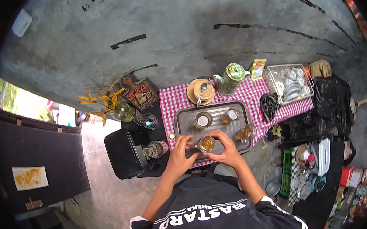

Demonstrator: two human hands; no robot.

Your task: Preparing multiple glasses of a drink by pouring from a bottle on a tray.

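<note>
Between my two hands is a glass mug of amber drink (207, 143), over the near edge of a brown serving tray (179, 121). My left hand (182, 153) is at the mug's handle side, fingers curled; whether it grips the handle is unclear. The fingers of my right hand (224, 148) curve around the mug's right side. Three more glass mugs with amber drink stand on the tray: one at the back left (203, 120), one at the back right (231, 115), one near the right edge (243, 132).
Behind the tray are wooden plates with a spoon (203, 92), a green enamel teapot (232, 79) and a yellow packet (258, 69). A white basket of dishes (291, 84) stands at right. Glass bottles (156, 149) and a black container (122, 154) are at left.
</note>
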